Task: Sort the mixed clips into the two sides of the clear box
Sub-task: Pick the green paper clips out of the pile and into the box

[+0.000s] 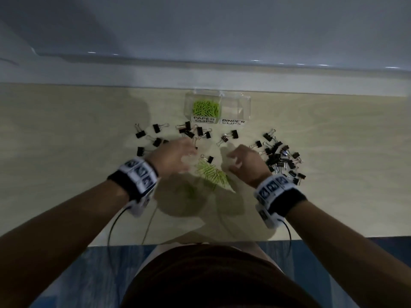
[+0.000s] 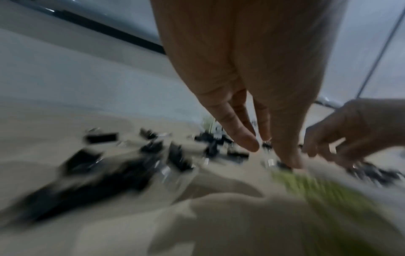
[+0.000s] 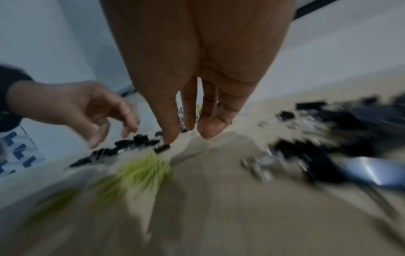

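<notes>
The paper clips [image 1: 206, 108] in the clear box [image 1: 244, 101] at upper centre are lime green, like the loose heap [image 1: 211, 173] mid-frame. The binder clips [image 1: 280, 157] are black with silver handles. The bench [image 1: 66, 141] is pale beige. White labels [image 1: 232, 122] carry black lettering. The wristbands [image 1: 135, 177] are black and white.

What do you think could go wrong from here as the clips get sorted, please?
1. One black binder clip lies touching the green paper clips on the table; a scoop might carry it into the "PAPER CLIPS" side.
2. The right hand hovers beside the heap of binder clips and could scatter them.
</notes>
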A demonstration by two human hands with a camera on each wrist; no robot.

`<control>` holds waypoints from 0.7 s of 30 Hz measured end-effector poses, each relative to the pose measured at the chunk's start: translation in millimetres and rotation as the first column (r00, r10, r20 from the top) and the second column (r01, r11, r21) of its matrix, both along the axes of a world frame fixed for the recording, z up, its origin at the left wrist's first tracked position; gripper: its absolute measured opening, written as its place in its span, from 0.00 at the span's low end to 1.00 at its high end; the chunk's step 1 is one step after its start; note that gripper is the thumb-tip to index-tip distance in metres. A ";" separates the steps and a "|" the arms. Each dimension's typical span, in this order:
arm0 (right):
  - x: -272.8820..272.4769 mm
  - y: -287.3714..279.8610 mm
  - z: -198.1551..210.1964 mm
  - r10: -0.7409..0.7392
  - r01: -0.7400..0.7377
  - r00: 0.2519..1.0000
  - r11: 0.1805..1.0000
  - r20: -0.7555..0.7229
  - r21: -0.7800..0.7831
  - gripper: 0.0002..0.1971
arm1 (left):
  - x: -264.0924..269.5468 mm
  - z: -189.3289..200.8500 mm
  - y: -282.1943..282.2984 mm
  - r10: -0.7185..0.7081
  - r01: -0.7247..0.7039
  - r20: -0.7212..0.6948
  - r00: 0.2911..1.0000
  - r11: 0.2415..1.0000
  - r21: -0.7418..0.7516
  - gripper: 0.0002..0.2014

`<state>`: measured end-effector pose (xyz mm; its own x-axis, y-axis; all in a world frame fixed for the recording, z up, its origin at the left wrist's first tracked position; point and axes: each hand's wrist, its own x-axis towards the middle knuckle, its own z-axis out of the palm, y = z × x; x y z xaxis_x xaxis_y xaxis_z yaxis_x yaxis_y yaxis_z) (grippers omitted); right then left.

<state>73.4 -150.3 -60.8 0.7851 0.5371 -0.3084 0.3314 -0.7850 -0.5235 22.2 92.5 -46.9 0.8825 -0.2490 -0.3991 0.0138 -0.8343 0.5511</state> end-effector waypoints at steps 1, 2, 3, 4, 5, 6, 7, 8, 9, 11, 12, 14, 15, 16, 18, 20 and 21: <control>-11.1 -7.6 -5.3 0.001 0.000 1.000 1.000 -0.016 0.018 0.13 | -18.0 -8.6 5.0 -0.025 0.025 -0.071 0.997 1.000 -0.006 0.22; -21.6 -12.2 -5.8 -0.011 0.012 0.999 1.000 -0.038 0.025 0.16 | -32.9 -15.4 8.5 -0.044 0.042 -0.126 0.991 0.999 -0.018 0.26; -30.1 -14.6 -8.4 -0.030 0.031 0.998 0.999 -0.053 0.020 0.19 | -43.9 -23.3 11.3 -0.060 0.054 -0.137 0.989 0.998 -0.044 0.33; -37.2 -14.3 -10.0 -0.048 0.048 0.997 0.999 -0.055 0.002 0.23 | -50.0 -30.6 10.5 -0.104 0.103 -0.115 0.988 0.995 -0.017 0.41; -42.6 -12.2 -12.4 -0.061 0.060 0.997 0.998 -0.056 -0.007 0.25 | -52.4 -36.7 7.0 -0.141 0.142 -0.090 0.986 0.990 0.004 0.43; -47.7 -7.3 -14.0 -0.072 0.071 0.995 0.997 -0.063 -0.022 0.27 | -50.2 -39.8 2.2 -0.157 0.161 -0.062 0.986 0.985 0.063 0.38; -52.4 -2.4 -17.7 -0.077 0.076 0.995 0.997 -0.061 -0.020 0.29 | -46.8 -41.7 -4.5 -0.110 0.113 -0.045 0.993 0.991 0.078 0.30; -56.0 2.8 -20.7 -0.077 0.075 0.995 0.997 -0.068 -0.023 0.32 | -42.1 -41.7 -11.3 -0.081 0.084 -0.047 0.996 0.993 0.077 0.23; -58.7 8.1 -23.5 -0.067 0.067 0.996 0.998 -0.063 -0.005 0.34 | -37.7 -44.3 -16.9 -0.058 0.060 -0.028 0.998 0.997 0.057 0.21; -59.7 17.0 -28.2 -0.058 0.060 0.996 0.998 -0.067 0.031 0.35 | -32.0 -49.7 -25.5 -0.125 0.124 0.022 0.992 0.991 0.044 0.30; -58.5 21.4 -26.1 -0.062 0.065 0.995 0.997 -0.077 0.040 0.34 | -29.5 -49.7 -29.4 -0.109 0.109 0.024 0.994 0.994 -0.004 0.33; -55.4 26.9 -24.1 -0.063 0.067 0.993 0.997 -0.099 0.041 0.28 | -25.0 -43.2 -38.5 -0.083 0.084 0.032 0.996 0.995 -0.045 0.32; -53.4 28.6 -22.9 -0.060 0.065 0.992 0.997 -0.108 0.045 0.25 | -22.9 -41.5 -43.3 -0.072 0.075 0.053 0.996 0.996 -0.039 0.29; -52.1 29.6 -21.4 -0.056 0.061 0.992 0.997 -0.113 0.049 0.22 | -20.0 -39.9 -47.3 -0.077 0.078 0.070 0.995 0.997 -0.012 0.26; -49.7 29.3 -19.5 -0.041 0.049 0.995 0.996 -0.096 0.078 0.17 | -14.7 -34.8 -51.7 -0.107 0.104 0.078 0.991 0.993 0.051 0.19; -47.3 27.3 -18.1 -0.045 0.053 0.996 0.993 -0.075 0.101 0.14 | -11.6 -30.8 -52.6 -0.140 0.132 0.088 0.986 0.987 0.090 0.14; -45.5 25.5 -18.0 -0.058 0.065 0.996 0.993 -0.070 0.103 0.13 | -10.7 -29.1 -53.0 -0.159 0.148 0.096 0.983 0.983 0.109 0.12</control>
<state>27.9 -124.8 -78.8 0.7973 0.5203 -0.3059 0.2454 -0.7425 -0.6233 11.5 39.5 -76.0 0.8749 -0.3478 -0.3370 -0.1718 -0.8735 0.4555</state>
